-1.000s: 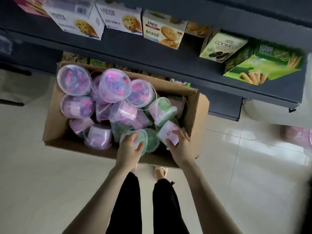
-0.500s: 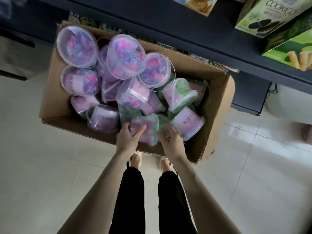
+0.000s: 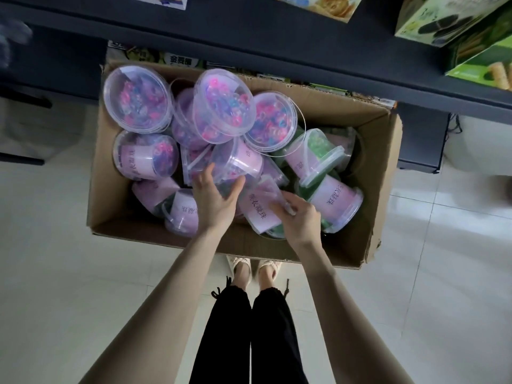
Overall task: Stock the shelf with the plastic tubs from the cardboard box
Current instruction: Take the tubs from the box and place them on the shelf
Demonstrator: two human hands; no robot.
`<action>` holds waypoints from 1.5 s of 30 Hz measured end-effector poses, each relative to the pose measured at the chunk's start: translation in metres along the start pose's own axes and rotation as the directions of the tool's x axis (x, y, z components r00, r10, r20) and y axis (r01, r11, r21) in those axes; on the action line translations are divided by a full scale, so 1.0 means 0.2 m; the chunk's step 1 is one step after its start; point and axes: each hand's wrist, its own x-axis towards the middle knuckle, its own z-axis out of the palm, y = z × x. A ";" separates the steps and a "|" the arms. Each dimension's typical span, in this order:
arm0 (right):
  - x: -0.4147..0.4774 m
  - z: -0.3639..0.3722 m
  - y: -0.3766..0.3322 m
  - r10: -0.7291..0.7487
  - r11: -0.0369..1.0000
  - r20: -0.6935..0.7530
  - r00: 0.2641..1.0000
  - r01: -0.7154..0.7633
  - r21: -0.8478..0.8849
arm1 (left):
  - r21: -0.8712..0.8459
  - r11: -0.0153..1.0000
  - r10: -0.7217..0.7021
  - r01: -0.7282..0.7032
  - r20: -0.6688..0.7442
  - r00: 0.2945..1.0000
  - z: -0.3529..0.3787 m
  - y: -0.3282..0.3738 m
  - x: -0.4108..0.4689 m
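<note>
An open cardboard box [image 3: 368,151] stands on the floor under a dark shelf [image 3: 249,34]. It holds several clear plastic tubs with pink labels, filled with pink-purple or green beads. My left hand [image 3: 214,196] clasps the base of a purple tub [image 3: 238,164] lying on its side in the middle of the box, thumb on one side and fingers on the other. My right hand [image 3: 299,217] curls its fingers over the rim of a labelled tub [image 3: 259,210] near the box's front wall. Green tubs [image 3: 332,198] lie to the right of it.
Biscuit boxes [image 3: 443,20] stand on the shelf at the upper right, with green snack boxes [image 3: 484,65] beside them. More packets sit on a lower shelf behind the box. My legs and feet [image 3: 255,268] stand on pale floor tiles just in front of the box.
The view has moved closer over the box. My left hand has reached further in, onto the purple tub in the middle. My right hand has shifted onto the labelled tub by the front wall.
</note>
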 end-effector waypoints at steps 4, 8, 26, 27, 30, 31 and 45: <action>0.02 0.01 0.01 -0.012 0.997 0.048 0.999 0.016 -0.079 | 0.004 0.999 0.047 -0.048 0.073 0.996 0.09 0.02 0.16; 0.07 0.02 -0.04 -0.022 0.991 0.072 0.997 0.013 0.136 | -0.026 0.991 0.131 -0.133 -0.066 0.989 0.08 0.00 0.17; 0.40 0.17 -0.35 0.350 0.821 -0.161 0.923 -0.220 0.526 | -0.227 0.972 0.057 -0.068 -0.055 0.997 -0.08 -0.05 0.09; 0.36 0.15 -0.36 0.335 0.817 -0.155 0.929 -0.204 0.539 | -0.222 0.972 0.067 -0.079 -0.064 0.996 -0.09 -0.05 0.07; 0.23 0.07 -0.36 0.255 0.814 -0.153 0.955 -0.126 0.566 | -0.202 0.972 0.096 -0.117 -0.107 0.990 -0.13 -0.03 -0.02; 0.18 0.04 -0.37 0.223 0.812 -0.160 0.962 -0.093 0.576 | -0.186 0.972 0.119 -0.142 -0.130 0.984 -0.15 -0.02 -0.06; -0.51 -0.68 -0.34 0.077 0.690 -0.184 0.980 0.081 0.720 | -0.262 0.905 0.322 -0.334 -0.088 0.942 -0.45 0.37 -0.76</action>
